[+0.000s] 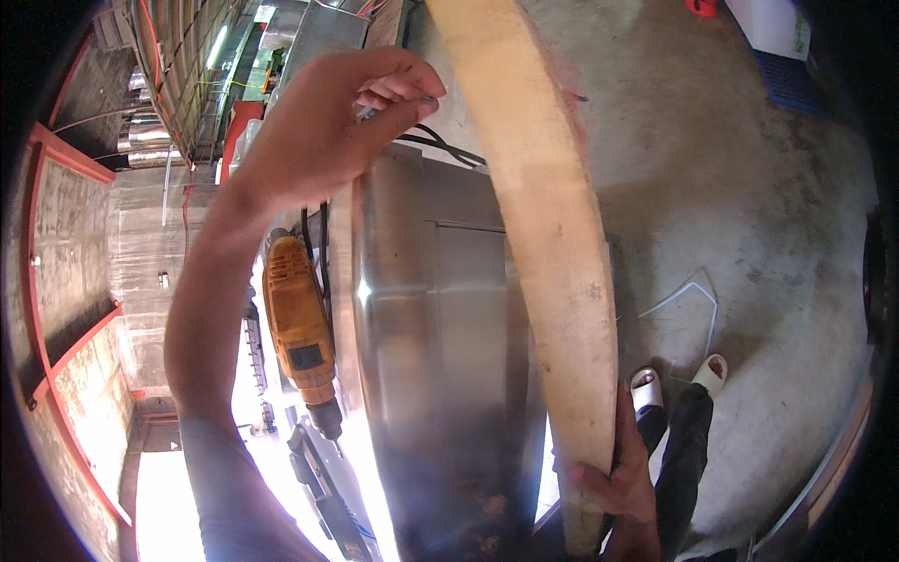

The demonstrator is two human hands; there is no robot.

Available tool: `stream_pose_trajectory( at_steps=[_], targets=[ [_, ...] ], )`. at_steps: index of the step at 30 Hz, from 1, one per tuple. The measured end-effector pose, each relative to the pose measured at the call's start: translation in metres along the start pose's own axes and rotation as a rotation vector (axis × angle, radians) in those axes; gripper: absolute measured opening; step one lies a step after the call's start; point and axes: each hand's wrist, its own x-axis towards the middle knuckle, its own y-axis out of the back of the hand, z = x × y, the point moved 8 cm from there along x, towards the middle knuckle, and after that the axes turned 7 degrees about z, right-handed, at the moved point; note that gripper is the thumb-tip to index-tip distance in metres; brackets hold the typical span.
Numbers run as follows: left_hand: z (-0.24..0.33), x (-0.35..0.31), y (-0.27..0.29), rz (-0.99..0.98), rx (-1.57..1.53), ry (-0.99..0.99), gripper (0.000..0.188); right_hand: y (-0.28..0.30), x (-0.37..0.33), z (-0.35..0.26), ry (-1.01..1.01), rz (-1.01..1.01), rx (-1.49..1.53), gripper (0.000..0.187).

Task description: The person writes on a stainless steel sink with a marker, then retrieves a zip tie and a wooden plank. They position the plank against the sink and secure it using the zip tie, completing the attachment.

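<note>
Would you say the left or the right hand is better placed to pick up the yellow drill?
Probably the left. The left hand is raised just above the drill and pinches only something small, while the right hand has its grip on the wooden board.

Left forearm bare below a grey sleeve (229, 496) reaching to about the elbow, left hand (323, 131) and right hand (623, 487) both ungloved, legs showing in dark trousers (688, 450), feet wearing white open-toed slippers (709, 373), no rings or watch showing
</note>
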Motion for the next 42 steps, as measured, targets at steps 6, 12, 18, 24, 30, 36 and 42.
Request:
stream_pose_trajectory(
  at_steps=[6, 12, 18, 24, 30, 36, 42],
  targets=[
    [0.02, -0.042, 0.021, 0.305, 0.003, 0.102, 0.014, 0.013, 0.001, -0.005, 0.08, 0.079, 0.044, 0.117],
    [0.019, -0.044, 0.014, 0.221, 0.049, 0.191, 0.017, 0.022, 0.0, -0.02, 0.105, 0.053, 0.147, 0.113],
    [0.009, -0.032, 0.008, 0.019, 0.088, 0.168, 0.015, 0.032, -0.002, -0.035, 0.187, 0.05, 0.043, 0.113],
    [0.001, -0.027, 0.005, -0.148, 0.09, 0.182, 0.015, 0.027, 0.004, -0.024, 0.203, 0.033, -0.026, 0.112],
    [0.005, -0.019, 0.003, -0.19, -0.001, 0.128, 0.019, 0.018, 0.007, -0.017, 0.145, -0.043, -0.032, 0.11],
    [-0.001, -0.02, 0.004, -0.167, -0.067, 0.252, 0.04, 0.009, 0.009, -0.018, 0.165, -0.112, -0.135, 0.105],
    [-0.006, -0.021, 0.003, -0.183, -0.115, 0.305, 0.043, 0.006, 0.01, -0.016, 0.182, -0.128, -0.189, 0.105]
  ],
)
